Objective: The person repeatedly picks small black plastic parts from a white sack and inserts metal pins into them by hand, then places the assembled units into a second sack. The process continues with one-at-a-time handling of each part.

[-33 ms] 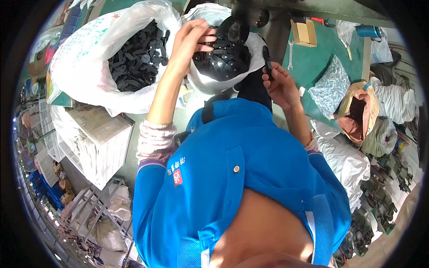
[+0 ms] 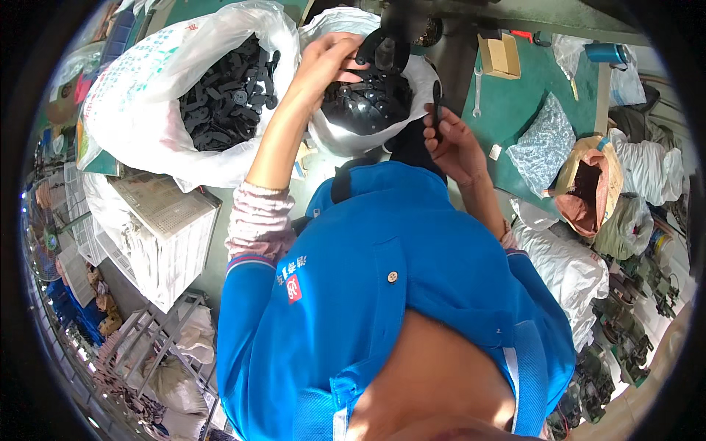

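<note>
My left hand (image 2: 329, 65) is over a white bag (image 2: 344, 140) full of small black parts (image 2: 368, 103). Its fingers are stretched and apart, with the tips close to a dark round machine part (image 2: 386, 51); I see nothing held in them. To the right of that bag, my right hand (image 2: 457, 145) pinches a narrow black plastic piece (image 2: 437, 99), held upright between thumb and fingers. Left of my left forearm stands a large white plastic bag (image 2: 136, 110), open at the top and filled with flat black pieces (image 2: 228, 99).
A green tabletop (image 2: 507, 95) on the right carries a small cardboard box (image 2: 500, 56), a wrench (image 2: 477, 93) and a bubble-wrap bag (image 2: 543, 136). Beyond its edge stands an open brown sack (image 2: 588, 184). A white crate (image 2: 169, 235) is at my left. A dark machine beam (image 2: 515, 20) crosses the top.
My left hand has shifted slightly right toward the machine part, its fingers closer together. My right hand has moved a little left and turned the black plastic piece more edge-on.
</note>
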The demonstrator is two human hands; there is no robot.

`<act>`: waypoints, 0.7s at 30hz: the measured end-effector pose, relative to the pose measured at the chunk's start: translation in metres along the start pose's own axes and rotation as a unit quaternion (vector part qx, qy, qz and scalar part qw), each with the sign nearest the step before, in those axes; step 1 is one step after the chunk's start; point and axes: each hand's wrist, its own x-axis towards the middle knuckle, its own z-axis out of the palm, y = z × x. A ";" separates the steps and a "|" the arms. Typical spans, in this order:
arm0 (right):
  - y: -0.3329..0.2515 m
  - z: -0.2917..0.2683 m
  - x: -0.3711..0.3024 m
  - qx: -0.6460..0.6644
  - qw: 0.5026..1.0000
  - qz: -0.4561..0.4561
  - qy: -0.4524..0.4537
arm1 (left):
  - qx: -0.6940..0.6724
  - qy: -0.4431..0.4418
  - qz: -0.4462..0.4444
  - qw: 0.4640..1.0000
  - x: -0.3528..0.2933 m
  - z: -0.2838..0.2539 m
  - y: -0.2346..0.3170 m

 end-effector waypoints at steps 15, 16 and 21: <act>-0.019 0.032 0.036 -0.269 0.936 -0.222 0.042 | -0.114 -0.043 0.026 0.992 0.015 0.019 -0.009; -0.018 0.026 0.037 -0.250 0.942 -0.220 0.040 | -0.121 -0.042 0.039 0.991 0.013 0.021 -0.011; -0.003 0.016 0.029 -0.235 0.946 -0.212 0.070 | 0.043 0.100 0.092 0.990 0.006 -0.002 -0.070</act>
